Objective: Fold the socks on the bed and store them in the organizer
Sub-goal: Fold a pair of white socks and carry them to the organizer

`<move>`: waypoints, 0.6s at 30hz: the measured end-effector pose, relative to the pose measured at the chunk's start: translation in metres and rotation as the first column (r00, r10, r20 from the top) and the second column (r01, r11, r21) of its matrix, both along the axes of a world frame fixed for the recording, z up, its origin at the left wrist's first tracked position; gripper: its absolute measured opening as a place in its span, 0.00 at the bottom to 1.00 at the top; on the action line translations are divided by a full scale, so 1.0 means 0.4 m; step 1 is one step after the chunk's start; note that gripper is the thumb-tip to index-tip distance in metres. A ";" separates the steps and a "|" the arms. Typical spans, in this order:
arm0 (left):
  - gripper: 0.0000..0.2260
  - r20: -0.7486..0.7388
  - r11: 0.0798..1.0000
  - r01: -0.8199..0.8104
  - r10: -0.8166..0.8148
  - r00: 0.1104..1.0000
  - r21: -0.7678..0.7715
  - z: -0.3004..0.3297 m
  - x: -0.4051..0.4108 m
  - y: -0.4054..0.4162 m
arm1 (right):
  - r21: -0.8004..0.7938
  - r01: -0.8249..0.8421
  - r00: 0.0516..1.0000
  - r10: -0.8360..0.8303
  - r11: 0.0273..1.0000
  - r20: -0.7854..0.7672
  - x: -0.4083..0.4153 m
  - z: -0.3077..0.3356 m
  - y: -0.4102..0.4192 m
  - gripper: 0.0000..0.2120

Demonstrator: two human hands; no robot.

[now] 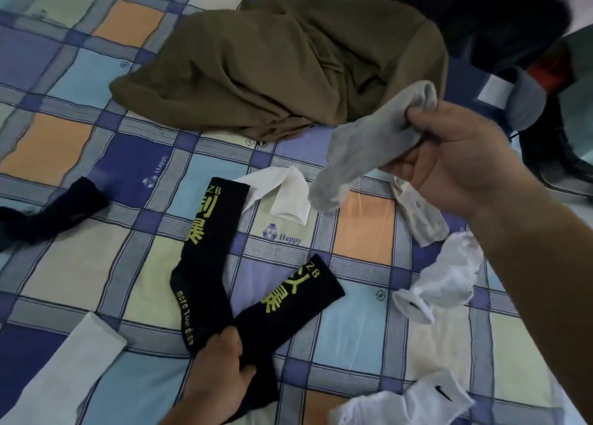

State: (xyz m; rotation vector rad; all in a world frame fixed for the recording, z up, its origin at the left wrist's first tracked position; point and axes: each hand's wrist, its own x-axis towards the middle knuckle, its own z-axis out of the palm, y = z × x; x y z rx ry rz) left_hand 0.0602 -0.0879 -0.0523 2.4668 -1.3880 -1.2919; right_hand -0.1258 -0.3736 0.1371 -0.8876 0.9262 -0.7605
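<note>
Two hands at work, each on a different sock. Your right hand (pixel 459 155) is raised above the bed (pixel 57 155), fingers closed around the upper end of a grey sock (pixel 362 148); it hangs limp and creased, toe end drooping toward the sheet. Your left hand (pixel 218 370) is low, thumb and fingers pinching the foot of a black sock (pixel 205 264) where it crosses a second black sock (pixel 282 306). Both black socks lie flat, forming a V, with yellow characters down the leg and "ZB" near the cuff; the first one also carries small yellow lettering along the foot.

Others scattered on the checked sheet:
- cream sock (pixel 282 193), folded over, just behind the first black one
- pale grey sock (pixel 417 213), partly under your right hand
- crumpled white sock (pixel 442 280) by your right forearm
- white sock with a black swoosh (pixel 414 402), bottom edge
- white sock (pixel 64 376), lower left
- navy sock (pixel 48 213), far left

Olive garment (pixel 279 62) heaped behind them. Organizer not made out.
</note>
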 end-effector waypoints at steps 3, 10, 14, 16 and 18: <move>0.21 0.004 1.000 0.005 -0.005 1.000 -0.021 -0.004 -0.001 0.003 | -0.026 -0.060 0.994 0.062 0.998 0.086 -0.008 0.036 -0.005 0.11; 0.21 0.000 0.999 -0.015 0.015 1.000 -0.050 -0.022 0.001 0.011 | 0.184 0.174 0.959 -0.124 0.968 -0.253 -0.128 -0.132 -0.031 0.15; 0.20 -0.006 0.997 -0.036 0.035 0.999 -0.068 -0.029 0.004 0.014 | 0.175 0.338 0.795 -0.181 0.925 -0.579 -0.206 -0.276 0.012 0.05; 0.20 -0.004 0.996 -0.050 0.050 0.999 -0.068 -0.036 0.004 0.015 | 0.149 0.390 0.720 -0.200 0.908 -0.664 -0.241 -0.325 0.023 0.02; 0.20 -0.001 0.997 -0.048 0.048 0.999 -0.059 -0.042 0.002 0.015 | 0.136 0.430 0.698 -0.233 0.893 -0.677 -0.271 -0.358 0.027 0.05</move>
